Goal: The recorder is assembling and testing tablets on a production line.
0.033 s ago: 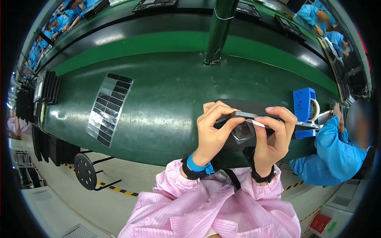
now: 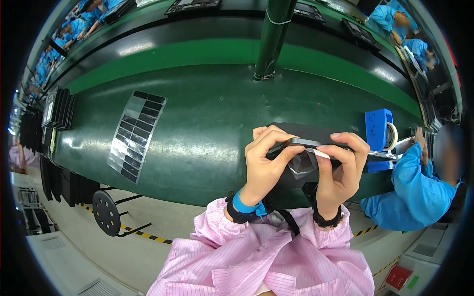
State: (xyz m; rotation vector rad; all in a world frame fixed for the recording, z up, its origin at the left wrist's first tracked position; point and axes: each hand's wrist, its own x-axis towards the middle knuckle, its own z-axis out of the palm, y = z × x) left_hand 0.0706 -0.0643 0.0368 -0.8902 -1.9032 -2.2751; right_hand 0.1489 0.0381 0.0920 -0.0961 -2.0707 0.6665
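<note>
Both my hands are raised over the near side of the green table, right of its middle. My left hand (image 2: 266, 163) grips a thin, dark, flat slab with a grey rounded edge (image 2: 302, 142), thumb below and fingers on top. My right hand (image 2: 343, 170) is closed in a pinch on a white tab (image 2: 320, 153) at the slab's near edge. A clear film (image 2: 302, 166) hangs beneath the slab, beside the tab; whether the two are joined I cannot tell. Behind my hands shows a black flat panel (image 2: 296, 129), mostly covered by them.
On the green table (image 2: 207, 113), a sheet of dark rectangular pieces (image 2: 136, 135) lies at the left. A blue tape dispenser (image 2: 376, 132) stands right of my hands, near a co-worker in blue (image 2: 414, 182). A green post (image 2: 270, 44) rises at the back. A black stool (image 2: 106, 213) stands lower left.
</note>
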